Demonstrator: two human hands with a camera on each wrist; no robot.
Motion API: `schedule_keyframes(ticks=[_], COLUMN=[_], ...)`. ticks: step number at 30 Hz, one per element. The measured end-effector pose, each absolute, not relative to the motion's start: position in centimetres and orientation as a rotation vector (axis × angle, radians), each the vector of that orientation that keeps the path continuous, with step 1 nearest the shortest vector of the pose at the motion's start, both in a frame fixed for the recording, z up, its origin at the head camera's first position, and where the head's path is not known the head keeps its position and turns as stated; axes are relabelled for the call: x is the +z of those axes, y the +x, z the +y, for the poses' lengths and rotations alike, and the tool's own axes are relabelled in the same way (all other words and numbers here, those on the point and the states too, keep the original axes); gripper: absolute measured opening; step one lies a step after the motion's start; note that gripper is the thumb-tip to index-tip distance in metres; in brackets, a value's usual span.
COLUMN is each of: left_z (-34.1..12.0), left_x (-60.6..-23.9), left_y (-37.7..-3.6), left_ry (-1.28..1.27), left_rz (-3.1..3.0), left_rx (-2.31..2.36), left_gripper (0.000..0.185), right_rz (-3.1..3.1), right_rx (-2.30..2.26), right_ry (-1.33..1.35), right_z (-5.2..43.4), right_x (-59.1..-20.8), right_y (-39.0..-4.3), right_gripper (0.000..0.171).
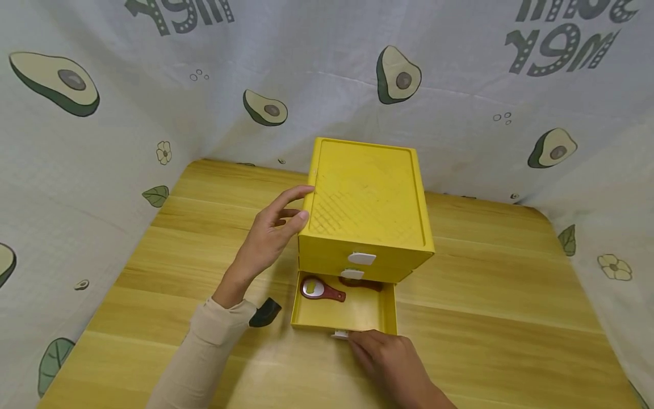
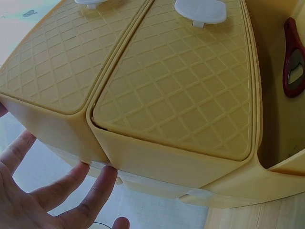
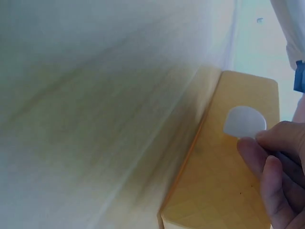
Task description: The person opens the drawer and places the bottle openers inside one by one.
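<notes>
A yellow three-drawer cabinet (image 1: 365, 199) stands in the middle of the wooden table (image 1: 511, 295). Its bottom drawer (image 1: 357, 315) is pulled out toward me. Inside lies a red bottle opener (image 1: 319, 289), and a second dark red piece (image 1: 360, 283) is partly hidden under the cabinet. My left hand (image 1: 271, 233) rests with straight fingers against the cabinet's left side; its fingers (image 2: 43, 195) touch the lower edge. My right hand (image 1: 380, 349) pinches the drawer's white tab handle (image 1: 339, 334), seen close up as a white tab (image 3: 244, 121) beside my curled fingers (image 3: 276, 162).
A white curtain with avocado prints (image 1: 102, 142) encloses the table on the left, back and right. The two upper drawers are closed, each with a white tab (image 1: 361, 258). A black wrist camera (image 1: 265, 312) sits on my left forearm.
</notes>
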State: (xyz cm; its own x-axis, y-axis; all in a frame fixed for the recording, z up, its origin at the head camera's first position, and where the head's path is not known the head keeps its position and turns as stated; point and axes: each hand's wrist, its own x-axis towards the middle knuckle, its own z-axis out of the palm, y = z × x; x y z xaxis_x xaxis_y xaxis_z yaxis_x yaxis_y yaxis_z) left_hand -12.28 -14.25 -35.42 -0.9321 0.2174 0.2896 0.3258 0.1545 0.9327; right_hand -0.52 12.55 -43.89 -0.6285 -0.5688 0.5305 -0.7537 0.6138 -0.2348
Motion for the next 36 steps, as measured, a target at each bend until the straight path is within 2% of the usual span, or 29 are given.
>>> schedule_keyframes(ticks=[2,8,25,36], left_z=[-14.3,-14.3,-14.2,-14.3], left_x=[-35.5,-35.5,-35.4,-35.5], left_y=[-12.3,-12.2,-12.2,-12.3], left_ry=[-0.547,-0.542,-0.529,-0.526], left_rz=[-2.320,-2.318,-2.325,-2.325], left_rx=[-1.911,-1.910,-1.925,-1.923], left_gripper=[0.042,0.041,0.041,0.041], right_rz=[-2.444,-2.474,-2.492,-2.472], right_rx=[0.629,0.588,0.510,0.507], right_ry=[1.045,1.013,0.905,0.863], right_z=[12.5,12.2,11.7,11.3], right_x=[-43.8,-43.5,-43.8,-43.9], right_y=[-0.7,-1.7,-5.3,-7.0], right_gripper=[0.003,0.023,0.012,0.012])
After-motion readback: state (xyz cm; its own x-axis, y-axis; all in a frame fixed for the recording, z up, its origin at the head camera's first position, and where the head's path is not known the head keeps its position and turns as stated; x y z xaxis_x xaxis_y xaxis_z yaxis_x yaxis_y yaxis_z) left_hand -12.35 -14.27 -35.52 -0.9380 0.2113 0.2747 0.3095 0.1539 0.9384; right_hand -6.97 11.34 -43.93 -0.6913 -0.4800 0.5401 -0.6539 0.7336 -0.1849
